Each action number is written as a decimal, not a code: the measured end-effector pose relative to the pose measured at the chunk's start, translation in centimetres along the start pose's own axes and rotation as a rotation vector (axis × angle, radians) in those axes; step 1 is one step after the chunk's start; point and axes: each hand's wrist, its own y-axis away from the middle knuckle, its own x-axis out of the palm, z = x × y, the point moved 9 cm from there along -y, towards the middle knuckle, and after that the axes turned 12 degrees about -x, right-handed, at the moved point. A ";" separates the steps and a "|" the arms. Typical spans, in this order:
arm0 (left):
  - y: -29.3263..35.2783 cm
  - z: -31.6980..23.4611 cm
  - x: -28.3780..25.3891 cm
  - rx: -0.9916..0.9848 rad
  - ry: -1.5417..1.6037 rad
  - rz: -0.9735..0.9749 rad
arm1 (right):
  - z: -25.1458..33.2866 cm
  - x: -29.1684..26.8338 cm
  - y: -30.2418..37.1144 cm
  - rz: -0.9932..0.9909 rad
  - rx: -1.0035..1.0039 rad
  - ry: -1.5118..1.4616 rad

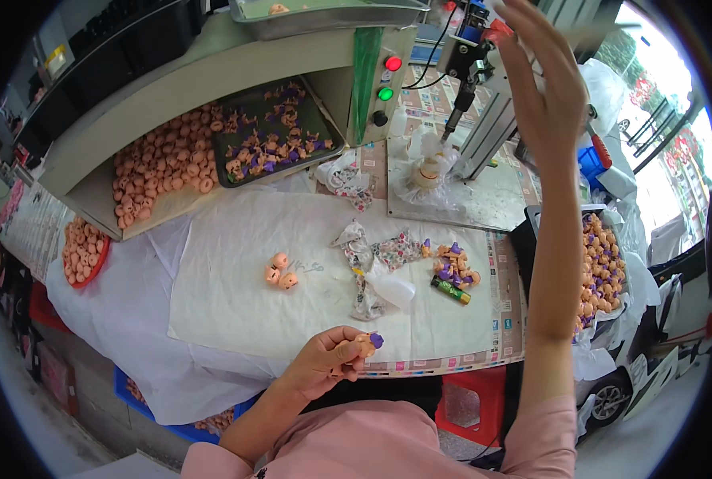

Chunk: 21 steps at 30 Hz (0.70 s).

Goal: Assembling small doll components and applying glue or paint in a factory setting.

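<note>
My left hand (pixel 324 359) is low over the near table edge, fingers closed on a small orange toy head with a purple piece (pixel 369 342). My right hand (pixel 541 88) is raised high toward the press machine's red lever knob (pixel 498 30); its fingers are spread and I cannot tell if it touches the knob. Below the press tip sits a plastic-wrapped fixture (pixel 429 170). A few loose orange heads (pixel 280 271) lie on the white sheet, and a small pile of orange and purple parts (pixel 454 263) lies to the right.
A dark tray of purple-and-orange parts (pixel 272 136) and a heap of orange heads (pixel 160 168) sit under the hood at the back. A red bowl of heads (pixel 82 249) is far left, a bin of heads (pixel 603 267) right. Crumpled patterned rags (pixel 372 259) and a green-black tube (pixel 450 290) lie mid-table.
</note>
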 end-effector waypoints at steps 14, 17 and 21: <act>7.2 -3.2 -4.0 0.166 0.068 -0.152 | 2.3 6.6 13.9 0.716 0.715 -0.036; 5.0 -3.3 -2.0 0.161 0.033 -0.085 | 1.9 10.0 20.9 0.794 0.611 0.038; 3.1 -2.9 0.2 0.170 -0.051 -0.035 | 1.4 10.8 23.3 0.604 0.496 0.084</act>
